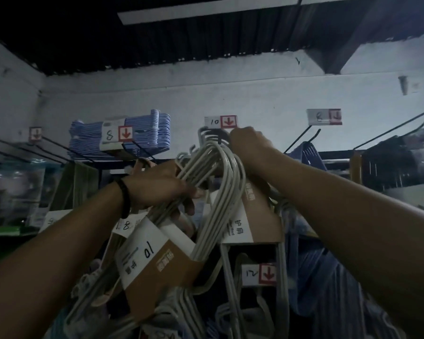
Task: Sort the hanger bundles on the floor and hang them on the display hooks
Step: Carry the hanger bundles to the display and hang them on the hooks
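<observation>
Head view:
- Left hand (157, 189) grips white hanger bundle (201, 182) at necks. Cardboard sleeve (157, 263) marked 10 hangs below. Bundle is raised toward display hook (220, 140) under "10" tag (220, 121).
- Right hand (249, 141) is up at that hook, fingers curled beside grey hook tops. Cannot tell whether it clasps hangers or hook.
- Second sleeved bundle (252, 216) hangs beneath right wrist, apparently already on.
- Blue bundle (88, 138) hangs behind "8" tag (115, 135).
- Bare hooks (315, 134) at right.
- Judgement: task partly done, held bundle not yet hung, floor stock out of view.

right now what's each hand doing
Left hand: grips the white hanger bundle.
Right hand: grips hanger tops under the 10 tag.
</observation>
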The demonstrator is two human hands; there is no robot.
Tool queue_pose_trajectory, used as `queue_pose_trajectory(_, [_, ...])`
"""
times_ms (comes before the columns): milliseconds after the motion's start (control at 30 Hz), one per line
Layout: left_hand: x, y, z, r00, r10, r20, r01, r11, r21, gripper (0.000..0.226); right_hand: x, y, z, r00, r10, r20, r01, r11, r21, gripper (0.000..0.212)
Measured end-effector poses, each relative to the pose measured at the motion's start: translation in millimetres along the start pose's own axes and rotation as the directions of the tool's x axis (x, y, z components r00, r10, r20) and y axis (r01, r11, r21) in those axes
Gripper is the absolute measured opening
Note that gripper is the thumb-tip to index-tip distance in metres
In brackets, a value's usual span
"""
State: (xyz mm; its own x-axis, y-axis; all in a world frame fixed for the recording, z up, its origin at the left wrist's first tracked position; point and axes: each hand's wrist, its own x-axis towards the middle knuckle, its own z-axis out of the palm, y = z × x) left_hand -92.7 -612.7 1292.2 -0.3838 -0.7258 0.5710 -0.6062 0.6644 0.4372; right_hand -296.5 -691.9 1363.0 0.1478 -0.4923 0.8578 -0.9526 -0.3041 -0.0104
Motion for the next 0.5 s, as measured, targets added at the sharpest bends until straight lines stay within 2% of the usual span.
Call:
queue_pose_trajectory(133, [11, -6, -9, 1.000, -0.010, -0.024, 0.009, 0.997, -0.079, 0.014, 15, 2, -3, 0.998, 0.022, -0.055, -0.022, 1.000, -0.003, 0.024])
queue_pose_trajectory(300, [20, -9, -21, 0.991, -0.113, 0.076, 0.121, 0.987, -0.109, 0.023, 25, 10, 7, 0.996, 0.071, -0.063, -0.070, 0.997, 0.021, 0.017])
queue_pose_trajectory(367, [22, -9, -25, 0.984, -0.135, 0.113, 0.151, 0.977, -0.150, 0.024, 28, 8, 12, 0.993, 0.084, -0.078, -0.081, 0.996, 0.039, 0.021])
queue_pose_trajectory(433, [24, -9, -29, 0.983, -0.144, 0.113, 0.162, 0.972, -0.168, 0.024, 31, 4, 16, 0.991, 0.102, -0.088, -0.096, 0.993, 0.063, 0.023])
queue_pose_trajectory(500, [26, -11, -32, 0.981, -0.166, 0.102, 0.184, 0.964, -0.192, 0.027, 31, -2, 20, 0.986, 0.142, -0.089, -0.131, 0.984, 0.120, 0.018])
